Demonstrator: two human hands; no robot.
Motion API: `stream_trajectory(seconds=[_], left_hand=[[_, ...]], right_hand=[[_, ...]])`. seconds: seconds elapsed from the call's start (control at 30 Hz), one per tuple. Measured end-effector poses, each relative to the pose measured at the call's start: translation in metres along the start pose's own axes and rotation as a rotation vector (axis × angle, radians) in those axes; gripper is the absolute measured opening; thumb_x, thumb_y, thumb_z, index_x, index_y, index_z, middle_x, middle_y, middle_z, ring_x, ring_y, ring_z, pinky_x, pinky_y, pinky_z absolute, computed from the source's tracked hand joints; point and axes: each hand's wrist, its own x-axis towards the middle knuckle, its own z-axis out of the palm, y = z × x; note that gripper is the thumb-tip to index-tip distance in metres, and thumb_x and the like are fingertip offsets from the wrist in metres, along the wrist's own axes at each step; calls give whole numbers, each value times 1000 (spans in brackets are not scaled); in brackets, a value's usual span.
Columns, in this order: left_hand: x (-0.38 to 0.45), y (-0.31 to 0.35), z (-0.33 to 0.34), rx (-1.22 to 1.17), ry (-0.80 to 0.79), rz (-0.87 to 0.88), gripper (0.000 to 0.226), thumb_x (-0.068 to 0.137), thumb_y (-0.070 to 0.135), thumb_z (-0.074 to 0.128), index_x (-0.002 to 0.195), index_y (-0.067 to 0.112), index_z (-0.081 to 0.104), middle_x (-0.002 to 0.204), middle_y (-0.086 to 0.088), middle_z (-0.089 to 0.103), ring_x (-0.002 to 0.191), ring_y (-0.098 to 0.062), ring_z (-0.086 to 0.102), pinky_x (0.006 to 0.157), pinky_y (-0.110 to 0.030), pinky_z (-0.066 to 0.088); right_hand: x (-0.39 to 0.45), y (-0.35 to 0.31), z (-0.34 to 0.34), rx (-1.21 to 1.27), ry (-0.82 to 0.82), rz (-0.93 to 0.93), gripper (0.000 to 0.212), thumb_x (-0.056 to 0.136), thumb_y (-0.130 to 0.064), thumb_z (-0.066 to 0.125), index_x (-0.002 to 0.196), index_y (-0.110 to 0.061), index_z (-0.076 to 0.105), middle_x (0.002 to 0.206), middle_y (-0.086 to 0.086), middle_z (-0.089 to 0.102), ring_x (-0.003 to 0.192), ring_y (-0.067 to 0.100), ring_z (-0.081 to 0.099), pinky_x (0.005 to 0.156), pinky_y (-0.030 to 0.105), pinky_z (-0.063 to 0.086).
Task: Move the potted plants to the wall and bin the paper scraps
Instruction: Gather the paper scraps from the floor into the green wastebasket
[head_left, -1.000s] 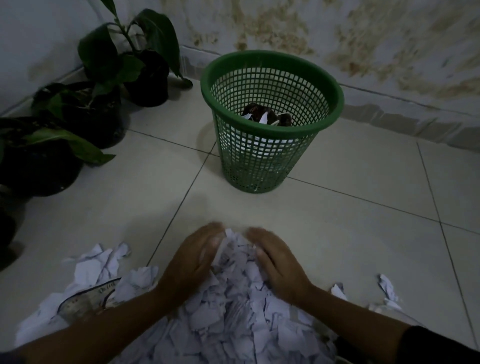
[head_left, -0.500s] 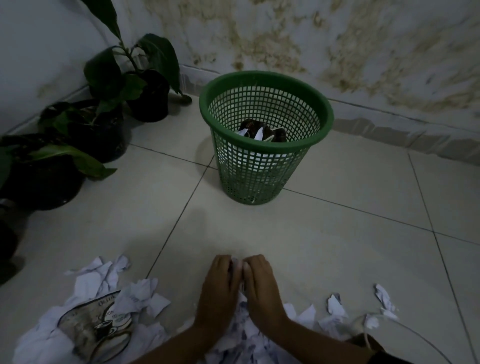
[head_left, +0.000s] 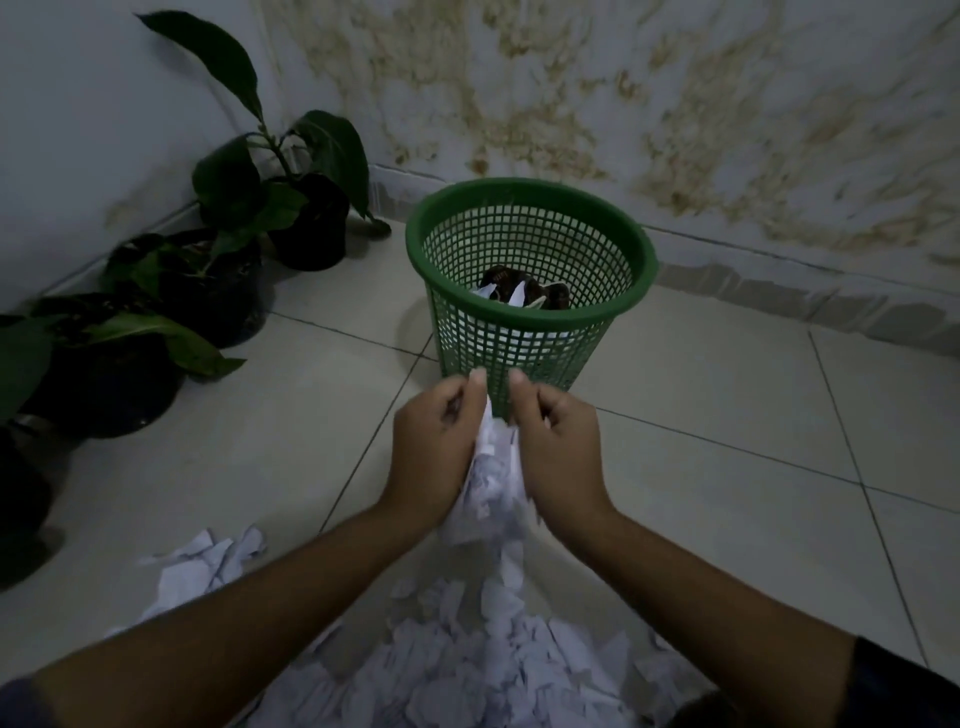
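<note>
Two bare forearms reach into view from the bottom edge, each ending in a bare hand: the left hand (head_left: 434, 441) and the right hand (head_left: 558, 441). No rings, watch or bands show on either wrist. A dark short sleeve cuff (head_left: 904, 686) covers the right upper arm at the lower right corner.
</note>
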Motion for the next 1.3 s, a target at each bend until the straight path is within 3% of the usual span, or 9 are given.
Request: stream_trajectory(seconds=[0.2, 0.3, 0.43, 0.63, 0.77, 0.9, 1.03, 1.2, 1.3], left_hand=[[66, 60, 5, -169, 39, 147, 45, 97, 16, 48, 55, 25, 36, 43, 11, 36, 46, 1, 33, 49, -16, 29], [109, 78, 12, -130, 65, 211, 46, 97, 17, 48, 54, 24, 33, 43, 10, 33, 45, 0, 30, 49, -16, 27], [162, 84, 24, -12, 127, 273, 46, 96, 23, 47, 54, 26, 29, 46, 7, 26, 43, -2, 29, 48, -20, 22], [192, 56, 41, 69, 153, 221, 46, 97, 26, 48, 54, 24, 29, 50, 8, 27, 46, -2, 28, 48, -17, 23], [196, 37, 39, 221, -7, 88, 33, 96, 26, 48, 68, 9, 53, 62, -8, 50, 58, -13, 43, 51, -18, 30], [191, 29, 34, 349, -180, -58, 28, 92, 21, 51, 65, 15, 54, 58, 3, 47, 55, -7, 41, 54, -24, 33], [190, 46, 19, 430, -79, 79, 22, 92, 28, 50, 93, 13, 65, 90, -3, 66, 83, -14, 58, 76, -27, 48], [167, 52, -16, 374, 3, 226, 31, 94, 28, 51, 121, 12, 59, 116, 4, 60, 101, -4, 53, 84, -14, 41], [143, 36, -45, 325, -31, 201, 39, 95, 31, 50, 129, 13, 54, 127, -1, 58, 114, -9, 54, 98, -27, 45]], right_hand=[[55, -73, -5, 55, 74, -186, 49, 97, -19, 48, 59, 11, 42, 54, 14, 36, 50, 17, 29, 48, 26, 25], [92, -95, -6, 44, 129, -231, 43, 98, -18, 48, 59, 0, 47, 54, 14, 33, 51, 16, 29, 47, 26, 23], [144, -101, -2, 15, 211, -229, 48, 96, -14, 48, 52, -18, 29, 47, -2, 21, 44, 5, 18, 44, 20, 16], [185, -74, 3, -102, 262, -189, 50, 95, -15, 50, 49, -19, 31, 45, -6, 24, 40, 1, 20, 43, 18, 18], [191, -49, -1, -329, 75, -7, 36, 97, -22, 45, 70, -3, 58, 60, 7, 48, 55, 14, 41, 54, 27, 31], [189, -42, -7, -504, -154, 191, 23, 95, -14, 45, 82, -5, 61, 68, 6, 48, 60, 15, 41, 57, 26, 33], [183, -67, -7, -482, -170, 87, 22, 96, -17, 45, 106, -9, 63, 83, 0, 56, 66, 9, 47, 54, 20, 37], [157, -91, 16, -352, -273, -94, 25, 95, -17, 50, 116, -9, 62, 112, 2, 64, 98, 10, 57, 69, 11, 41], [129, -93, 36, -282, -315, -217, 22, 94, -14, 51, 113, -9, 61, 108, 1, 65, 99, 11, 59, 79, 17, 48]])
